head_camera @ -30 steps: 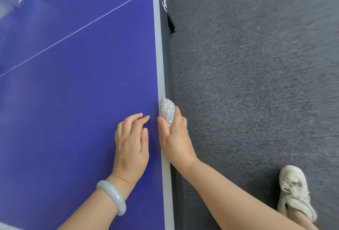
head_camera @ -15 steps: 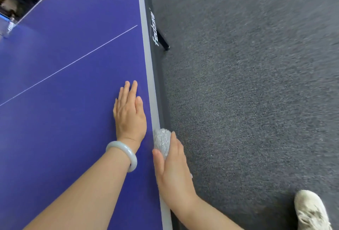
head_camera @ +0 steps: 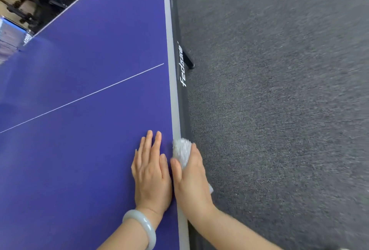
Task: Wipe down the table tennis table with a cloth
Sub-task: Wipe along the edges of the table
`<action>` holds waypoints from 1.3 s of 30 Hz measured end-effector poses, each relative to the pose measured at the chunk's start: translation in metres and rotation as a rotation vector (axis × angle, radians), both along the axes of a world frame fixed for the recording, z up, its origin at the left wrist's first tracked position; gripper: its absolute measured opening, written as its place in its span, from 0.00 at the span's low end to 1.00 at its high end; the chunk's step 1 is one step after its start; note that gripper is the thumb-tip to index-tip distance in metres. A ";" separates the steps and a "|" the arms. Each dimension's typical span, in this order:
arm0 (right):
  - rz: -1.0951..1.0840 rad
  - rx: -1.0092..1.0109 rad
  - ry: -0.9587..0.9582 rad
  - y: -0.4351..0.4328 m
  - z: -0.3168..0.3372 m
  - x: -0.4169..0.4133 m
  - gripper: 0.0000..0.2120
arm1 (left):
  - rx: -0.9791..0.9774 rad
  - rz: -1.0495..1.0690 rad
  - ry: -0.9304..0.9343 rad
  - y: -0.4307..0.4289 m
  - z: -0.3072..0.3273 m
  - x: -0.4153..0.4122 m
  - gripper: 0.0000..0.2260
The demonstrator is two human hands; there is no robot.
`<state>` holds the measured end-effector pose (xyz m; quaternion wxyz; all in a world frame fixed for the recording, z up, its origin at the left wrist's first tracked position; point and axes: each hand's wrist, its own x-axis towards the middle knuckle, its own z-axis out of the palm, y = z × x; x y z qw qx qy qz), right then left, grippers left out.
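Two grips flank the tabletop's (head_camera: 89, 90) grey edge (head_camera: 173, 100): left grip (head_camera: 151, 174) flat and released inside it, right grip (head_camera: 191, 180) clasping the cloth (head_camera: 182, 150) against it. Drifting outward, the cloth could lose contact.

Bright even light, soft shadows, motion blur on carpet (head_camera: 279, 110) – wide-angle bend at edges

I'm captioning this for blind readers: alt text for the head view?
A right hand grips a white cloth against the grey edge of a purple table tennis table, while the left hand, wearing a pale bangle, rests flat on top. Grey carpet lies beside.
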<state>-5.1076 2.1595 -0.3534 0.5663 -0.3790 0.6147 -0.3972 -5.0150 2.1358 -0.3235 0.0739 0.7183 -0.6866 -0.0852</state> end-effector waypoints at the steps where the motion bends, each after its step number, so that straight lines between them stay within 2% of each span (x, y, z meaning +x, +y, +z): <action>1: -0.007 0.022 0.018 -0.026 0.002 -0.002 0.34 | -0.006 0.002 0.001 0.000 0.000 0.000 0.25; 7: -0.011 0.102 -0.022 -0.206 0.004 -0.026 0.30 | 0.002 0.002 -0.044 0.003 0.000 -0.001 0.23; 10: -0.013 0.092 -0.037 -0.223 0.004 -0.027 0.31 | 0.005 0.002 -0.059 0.004 -0.001 -0.001 0.23; 13: -0.039 -0.004 -0.007 -0.154 -0.003 -0.015 0.32 | 0.010 0.011 -0.052 0.003 0.001 -0.002 0.24; 17: -0.063 -0.135 -0.059 0.010 -0.010 0.005 0.31 | 0.009 0.009 -0.039 0.002 0.002 -0.003 0.25; 19: -0.048 -0.104 -0.097 0.071 -0.007 0.011 0.31 | 0.002 0.008 -0.035 0.003 0.002 -0.003 0.25; 21: -0.049 -0.064 -0.073 0.084 -0.003 0.012 0.31 | -0.001 0.007 -0.036 0.003 0.002 -0.003 0.25; 24: -0.093 -0.071 -0.024 0.015 -0.005 0.007 0.29 | -0.003 0.003 -0.044 0.002 0.001 -0.002 0.24; 28: -0.047 0.059 -0.111 -0.119 -0.001 -0.016 0.30 | -0.006 -0.009 -0.056 0.004 -0.001 0.001 0.23; 30: -0.030 0.072 -0.139 -0.131 -0.002 -0.016 0.30 | -0.005 -0.014 -0.053 0.003 -0.001 0.002 0.23; 32: -0.004 0.035 -0.135 -0.086 -0.004 -0.013 0.30 | 0.000 -0.013 -0.059 0.003 -0.001 0.002 0.23; 35: 0.020 -0.063 -0.170 0.050 -0.008 0.000 0.33 | -0.001 -0.006 -0.037 0.002 0.001 0.001 0.23; 37: 0.045 -0.069 -0.192 0.139 -0.002 0.008 0.34 | -0.013 -0.009 -0.024 0.002 0.000 0.001 0.22; 39: 0.044 -0.049 -0.157 0.188 0.001 0.014 0.34 | -0.017 -0.005 -0.017 0.004 0.000 0.001 0.22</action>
